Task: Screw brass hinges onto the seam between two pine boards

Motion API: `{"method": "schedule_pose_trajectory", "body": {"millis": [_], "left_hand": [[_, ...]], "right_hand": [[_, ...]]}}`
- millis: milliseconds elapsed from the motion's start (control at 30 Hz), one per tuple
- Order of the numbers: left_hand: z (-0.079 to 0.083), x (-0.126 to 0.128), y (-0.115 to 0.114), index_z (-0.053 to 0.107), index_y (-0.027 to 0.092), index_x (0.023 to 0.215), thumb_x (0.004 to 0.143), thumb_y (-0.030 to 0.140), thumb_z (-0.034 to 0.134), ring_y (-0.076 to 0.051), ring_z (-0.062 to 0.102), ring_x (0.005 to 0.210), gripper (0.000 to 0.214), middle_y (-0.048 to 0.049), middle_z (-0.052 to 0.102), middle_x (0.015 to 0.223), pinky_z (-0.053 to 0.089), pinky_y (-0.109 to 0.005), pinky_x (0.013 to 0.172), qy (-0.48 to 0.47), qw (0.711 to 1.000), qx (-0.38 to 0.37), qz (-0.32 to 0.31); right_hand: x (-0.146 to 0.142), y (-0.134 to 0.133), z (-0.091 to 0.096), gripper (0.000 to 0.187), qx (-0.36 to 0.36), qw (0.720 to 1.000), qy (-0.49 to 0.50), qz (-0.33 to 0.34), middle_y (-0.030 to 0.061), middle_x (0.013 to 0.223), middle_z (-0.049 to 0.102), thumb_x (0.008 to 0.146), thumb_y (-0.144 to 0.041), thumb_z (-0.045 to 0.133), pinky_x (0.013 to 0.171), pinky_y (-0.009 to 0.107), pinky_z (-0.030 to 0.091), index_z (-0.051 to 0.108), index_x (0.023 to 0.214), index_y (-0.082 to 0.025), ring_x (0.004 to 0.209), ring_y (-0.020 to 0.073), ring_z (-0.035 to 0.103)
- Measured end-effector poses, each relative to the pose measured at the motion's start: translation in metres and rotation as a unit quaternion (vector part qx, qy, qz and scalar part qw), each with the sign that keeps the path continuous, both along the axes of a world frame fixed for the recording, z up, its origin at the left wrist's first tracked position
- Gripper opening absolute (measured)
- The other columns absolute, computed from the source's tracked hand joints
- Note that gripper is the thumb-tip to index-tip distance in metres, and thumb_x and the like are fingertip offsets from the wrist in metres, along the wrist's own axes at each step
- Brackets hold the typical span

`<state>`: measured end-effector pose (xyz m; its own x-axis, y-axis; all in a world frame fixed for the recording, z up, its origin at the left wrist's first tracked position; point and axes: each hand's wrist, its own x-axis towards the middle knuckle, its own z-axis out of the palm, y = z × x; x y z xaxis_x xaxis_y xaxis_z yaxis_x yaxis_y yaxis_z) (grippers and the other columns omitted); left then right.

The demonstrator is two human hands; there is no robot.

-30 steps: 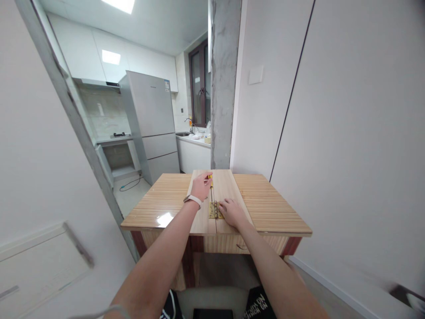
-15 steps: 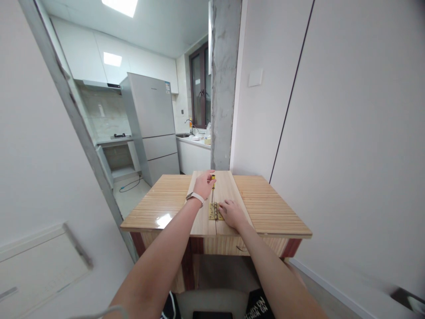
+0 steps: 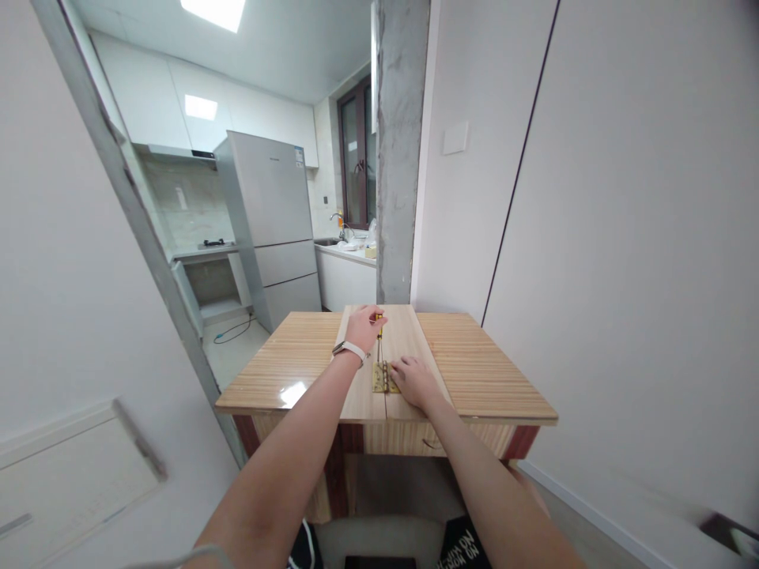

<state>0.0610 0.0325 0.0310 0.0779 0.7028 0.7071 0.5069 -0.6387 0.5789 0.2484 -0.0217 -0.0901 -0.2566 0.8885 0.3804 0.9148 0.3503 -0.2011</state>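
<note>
My left hand [image 3: 362,324], with a watch on a light strap at the wrist, is closed around the yellow-and-black handle of a screwdriver [image 3: 380,330]. The screwdriver stands upright, and its thin shaft runs down to the upper part of a brass hinge [image 3: 378,379]. That hinge lies opened flat across the seam between two pale wooden boards [image 3: 363,407]. My right hand [image 3: 416,382] rests on the right-hand board, its bent fingertips pressing on the hinge's right leaf and partly covering it. Whether the tip sits in a screw is too small to tell.
The boards lie on a striped wooden table [image 3: 492,367] with a drawer handle [image 3: 432,443] at its front. White walls stand on both sides. Beyond a bare grey pillar [image 3: 403,150] are a fridge [image 3: 276,197], a sink counter [image 3: 347,273] and a cable on the floor.
My left fingers have shifted slightly on the screwdriver's handle, as if turning it. My right hand and the hinge have stayed in place.
</note>
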Motion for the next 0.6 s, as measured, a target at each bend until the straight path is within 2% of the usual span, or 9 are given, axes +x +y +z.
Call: {"method": "schedule_pose_trajectory", "body": {"millis": [233,467,600], "left_hand": [[-0.0008,0.0028,-0.0005,0.076,0.023,0.111,0.090,0.012,0.067,-0.014,0.071,0.088,0.026,-0.0044,0.076,0.108,0.058,-0.029,0.088,0.018,0.999,-0.025,-0.033],[-0.0001,0.0021,-0.0037,0.078,0.020,0.098,0.086,0.024,0.077,-0.014,0.067,0.079,0.013,-0.0050,0.071,0.098,0.057,-0.030,0.083,0.006,1.000,0.008,0.022],[0.0019,0.0019,-0.0042,0.078,0.021,0.098,0.086,0.020,0.075,-0.014,0.067,0.079,0.013,-0.0053,0.071,0.098,0.057,-0.031,0.084,0.005,1.000,-0.001,0.024]], "right_hand": [[-0.0001,0.0017,-0.0019,0.044,-0.019,1.000,0.001,-0.011,0.0090,0.136,0.061,0.103,-0.052,0.040,0.107,0.038,0.034,0.068,0.129,-0.032,0.125,0.0246,0.050],[-0.0017,-0.0032,0.0059,0.045,-0.024,1.000,-0.003,-0.003,0.0088,0.133,0.062,0.104,-0.052,0.036,0.107,0.038,0.033,0.069,0.127,-0.031,0.125,0.0243,0.050],[-0.0015,-0.0047,0.0069,0.045,-0.029,1.000,-0.005,-0.003,0.0091,0.136,0.061,0.105,-0.051,0.036,0.108,0.039,0.033,0.068,0.129,-0.031,0.127,0.0248,0.048]]}}
